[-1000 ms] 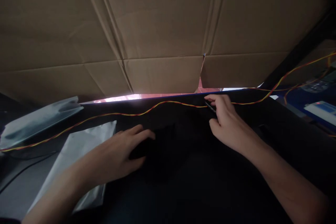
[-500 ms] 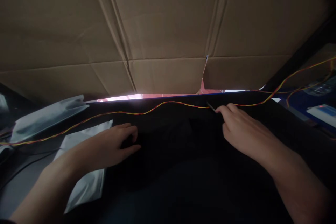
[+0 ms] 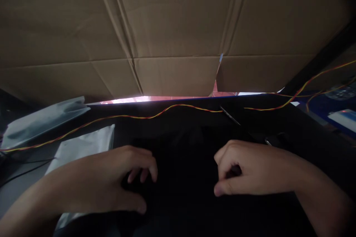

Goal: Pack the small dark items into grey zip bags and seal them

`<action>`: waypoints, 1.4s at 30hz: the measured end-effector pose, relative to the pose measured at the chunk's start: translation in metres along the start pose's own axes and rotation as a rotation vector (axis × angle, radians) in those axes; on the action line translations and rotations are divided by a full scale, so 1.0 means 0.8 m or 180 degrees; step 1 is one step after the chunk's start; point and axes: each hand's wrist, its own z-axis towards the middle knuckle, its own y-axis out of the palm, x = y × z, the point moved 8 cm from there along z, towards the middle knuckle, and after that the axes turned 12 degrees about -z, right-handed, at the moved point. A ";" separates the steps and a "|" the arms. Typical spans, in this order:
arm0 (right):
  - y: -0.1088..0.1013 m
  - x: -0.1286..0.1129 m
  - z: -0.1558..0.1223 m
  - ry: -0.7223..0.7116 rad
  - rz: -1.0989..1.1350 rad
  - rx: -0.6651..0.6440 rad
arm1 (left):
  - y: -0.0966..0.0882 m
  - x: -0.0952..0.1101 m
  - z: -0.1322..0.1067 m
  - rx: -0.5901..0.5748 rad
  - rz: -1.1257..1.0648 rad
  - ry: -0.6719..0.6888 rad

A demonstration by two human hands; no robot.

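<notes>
My left hand (image 3: 119,179) is open over the dark surface, partly in front of a pale plastic bag (image 3: 83,144); its fingers are loosely curled, with the thumb well apart from them. Opposite it, my right hand (image 3: 250,170) is closed, thumb tip and fingertips pressed together. Whatever they may pinch is lost against the black. A slim dark thing with a bright edge (image 3: 230,115) lies beyond my right hand, touched by neither hand. Just past the right wrist a small shiny piece (image 3: 267,142) shows, too dim to name.
A twisted red and yellow wire (image 3: 144,117) runs across the far side. Behind it stands a tall creased cardboard sheet (image 3: 178,33). Another pale bag (image 3: 44,120) lies at far left. A white device with a red light (image 3: 343,120) sits at the right on something blue.
My right hand has let go of the slim bright-edged thing and drawn back towards me. My left hand has moved nearer and slightly right, its fingers spreading from the thumb.
</notes>
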 end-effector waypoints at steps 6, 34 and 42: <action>0.000 0.016 0.000 0.0518 0.0396 -0.0214 | 0.004 -0.014 -0.005 0.0162 0.0029 -0.0353; 0.045 -0.002 0.020 0.0119 0.0426 -0.0799 | 0.011 -0.003 0.005 -0.0057 -0.0128 -0.0605; 0.000 0.022 0.028 0.0763 -0.0645 0.0826 | -0.041 -0.009 0.021 0.1534 0.1179 -0.0224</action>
